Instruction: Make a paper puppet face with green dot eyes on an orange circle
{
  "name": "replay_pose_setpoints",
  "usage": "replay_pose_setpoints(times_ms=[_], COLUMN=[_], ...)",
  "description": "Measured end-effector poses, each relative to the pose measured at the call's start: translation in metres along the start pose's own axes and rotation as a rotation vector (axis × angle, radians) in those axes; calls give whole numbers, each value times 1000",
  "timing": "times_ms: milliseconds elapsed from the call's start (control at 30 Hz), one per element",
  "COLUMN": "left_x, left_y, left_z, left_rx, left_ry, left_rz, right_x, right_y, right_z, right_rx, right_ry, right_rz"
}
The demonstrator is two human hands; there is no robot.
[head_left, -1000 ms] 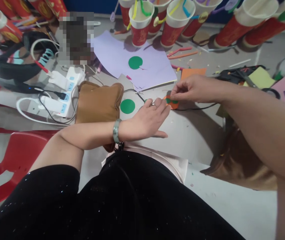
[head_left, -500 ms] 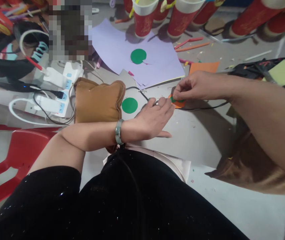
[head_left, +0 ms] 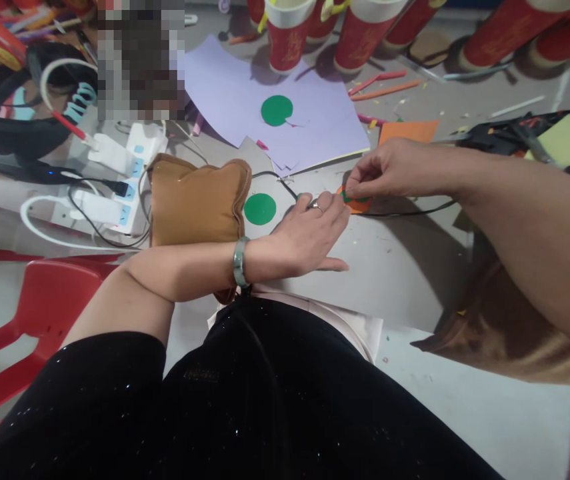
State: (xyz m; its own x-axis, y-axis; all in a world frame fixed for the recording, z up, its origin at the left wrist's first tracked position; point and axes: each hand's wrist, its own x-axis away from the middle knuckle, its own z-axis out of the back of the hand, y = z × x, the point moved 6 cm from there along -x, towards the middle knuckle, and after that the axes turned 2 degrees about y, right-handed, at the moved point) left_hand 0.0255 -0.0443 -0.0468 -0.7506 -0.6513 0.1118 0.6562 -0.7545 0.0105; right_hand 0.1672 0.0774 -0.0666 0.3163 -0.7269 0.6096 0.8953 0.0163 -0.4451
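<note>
My left hand [head_left: 305, 235] lies over the table, palm down and fingers stretched, a ring and a bangle on it. Its fingertips reach the edge of a small orange paper piece [head_left: 359, 207]. On that orange piece is a bit of green paper [head_left: 365, 199], and my right hand [head_left: 387, 172] pinches at it between thumb and fingers, which partly cover it. A green paper circle [head_left: 260, 209] rests on the table left of my left hand. Another green circle [head_left: 277, 110], with a small notch at its lower right, lies on a purple paper sheet [head_left: 325, 127].
A brown cushion [head_left: 195, 203] and a power strip [head_left: 132, 193] with plugged-in cables are at the left. Red paper cups [head_left: 285, 43] stand along the back. Orange paper [head_left: 409, 131] and scraps lie beyond my right hand. A red chair [head_left: 57, 297] stands at lower left.
Both hands stay almost in place. My left thumb has shifted slightly to the right; the paper pieces look the same.
</note>
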Motion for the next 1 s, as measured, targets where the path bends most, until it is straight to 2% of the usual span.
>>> replay_pose_setpoints(times_ms=[133,300,500,700,1000], left_x=[-1,-2,-2,-2,0], left_y=[-1,-2,-1,0,0], left_z=[-1,-3,-1,-1,5], left_rx=[23,57,50,35,37], left_ry=[18,-2,-5,11,-17], left_rz=[5,10,11,4,6], right_x=[-5,-12,-7,2,0], right_y=[6,12,9,-6,-2], right_z=[-1,0,-2,-1,-2], right_rx=[0,-43,-61,-17,-132], right_ry=[14,61,65,104,134], right_rz=[33,173,63,128,139])
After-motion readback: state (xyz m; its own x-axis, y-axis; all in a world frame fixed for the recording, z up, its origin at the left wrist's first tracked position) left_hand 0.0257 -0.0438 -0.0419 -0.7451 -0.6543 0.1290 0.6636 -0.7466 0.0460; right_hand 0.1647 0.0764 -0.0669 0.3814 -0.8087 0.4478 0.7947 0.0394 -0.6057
